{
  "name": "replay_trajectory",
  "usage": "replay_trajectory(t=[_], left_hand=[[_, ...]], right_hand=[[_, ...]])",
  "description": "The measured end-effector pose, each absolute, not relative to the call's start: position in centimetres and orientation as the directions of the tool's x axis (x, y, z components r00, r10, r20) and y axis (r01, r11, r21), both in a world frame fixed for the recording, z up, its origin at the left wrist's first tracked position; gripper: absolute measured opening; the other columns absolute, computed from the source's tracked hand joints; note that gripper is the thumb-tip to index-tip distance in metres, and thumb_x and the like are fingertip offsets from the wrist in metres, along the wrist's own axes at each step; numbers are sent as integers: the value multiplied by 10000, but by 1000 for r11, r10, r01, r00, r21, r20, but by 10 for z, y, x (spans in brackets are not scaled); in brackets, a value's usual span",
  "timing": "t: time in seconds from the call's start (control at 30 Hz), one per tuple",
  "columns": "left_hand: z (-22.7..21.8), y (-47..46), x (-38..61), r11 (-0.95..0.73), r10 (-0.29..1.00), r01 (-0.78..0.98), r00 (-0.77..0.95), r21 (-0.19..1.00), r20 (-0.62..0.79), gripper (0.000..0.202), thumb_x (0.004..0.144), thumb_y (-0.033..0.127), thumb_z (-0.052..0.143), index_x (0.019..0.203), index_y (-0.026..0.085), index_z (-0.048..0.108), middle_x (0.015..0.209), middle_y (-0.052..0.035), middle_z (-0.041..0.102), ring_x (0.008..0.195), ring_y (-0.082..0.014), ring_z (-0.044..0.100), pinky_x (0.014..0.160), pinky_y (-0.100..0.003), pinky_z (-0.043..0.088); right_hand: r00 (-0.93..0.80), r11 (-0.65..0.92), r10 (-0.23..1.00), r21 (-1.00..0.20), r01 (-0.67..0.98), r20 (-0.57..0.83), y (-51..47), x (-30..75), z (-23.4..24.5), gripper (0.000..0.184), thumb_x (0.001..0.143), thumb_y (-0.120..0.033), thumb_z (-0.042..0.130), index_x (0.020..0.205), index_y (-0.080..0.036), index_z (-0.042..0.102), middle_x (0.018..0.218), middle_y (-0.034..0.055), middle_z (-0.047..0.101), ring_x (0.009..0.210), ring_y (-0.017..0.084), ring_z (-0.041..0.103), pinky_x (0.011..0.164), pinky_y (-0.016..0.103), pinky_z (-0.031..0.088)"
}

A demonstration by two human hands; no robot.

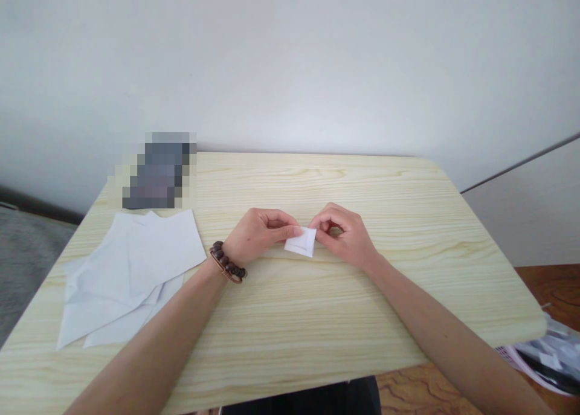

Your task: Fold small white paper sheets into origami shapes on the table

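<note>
A small folded piece of white paper [301, 243] is held up between my two hands, over the middle of the table. My left hand [261, 232], with a dark beaded bracelet [228, 263] at the wrist, pinches its upper left part, thumb lying on the near face. At the paper's upper right corner, my right hand [344, 232] closes thumb and fingers on the edge. Fold lines show on the paper's face. Some of the fingers behind it are hidden.
Several loose white sheets [131, 270] overlap on the left of the wood-grain table [317, 336]. Behind them lies a dark, pixelated object [156, 173]. A white wall [317, 64] rises along the back edge. A bin with a pink rim [539, 373] stands below on the right.
</note>
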State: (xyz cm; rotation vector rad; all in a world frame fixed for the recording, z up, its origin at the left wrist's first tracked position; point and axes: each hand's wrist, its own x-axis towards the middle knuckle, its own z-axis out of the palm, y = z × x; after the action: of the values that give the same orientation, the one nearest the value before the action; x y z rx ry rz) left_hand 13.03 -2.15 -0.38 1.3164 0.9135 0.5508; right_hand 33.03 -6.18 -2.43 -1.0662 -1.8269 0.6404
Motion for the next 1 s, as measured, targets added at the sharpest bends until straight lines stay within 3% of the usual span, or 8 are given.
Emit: replay_trajectory(t=[0.13,0.37,0.63,1.0], left_hand=[[-5,-21,130,161,805,167,548,973,-227,238,673,380,745,751,157,721,746,-22,724,668,-133,631,642,-235,489],[-4,-22,130,131,823,184,528,974,-210,250,671,388,745,757,153,728,747,-32,724,656,-142,629,619,-236,481],[-5,-24,133,110,843,197,502,974,-196,243,680,389,747,737,153,732,683,-16,708,596,-116,594,573,-213,450],[-6,-27,135,93,872,176,461,980,-165,253,670,382,756,752,145,719,726,-32,725,645,-140,632,609,-229,486]], right_hand=[[-265,410,907,-831,377,327,-61,336,-21,40,790,-216,648,802,-190,677,597,-59,366,504,66,370,473,210,318],[-316,392,898,-882,263,305,-61,338,-18,92,837,-276,577,868,-198,615,831,25,544,713,123,523,573,238,428],[-309,311,929,-880,358,203,-63,330,-18,130,845,-306,590,811,-187,550,638,-35,519,524,68,453,474,190,371],[-278,209,951,-948,242,138,-60,334,-19,177,816,-347,643,773,-184,587,680,-11,582,600,94,533,551,223,441]])
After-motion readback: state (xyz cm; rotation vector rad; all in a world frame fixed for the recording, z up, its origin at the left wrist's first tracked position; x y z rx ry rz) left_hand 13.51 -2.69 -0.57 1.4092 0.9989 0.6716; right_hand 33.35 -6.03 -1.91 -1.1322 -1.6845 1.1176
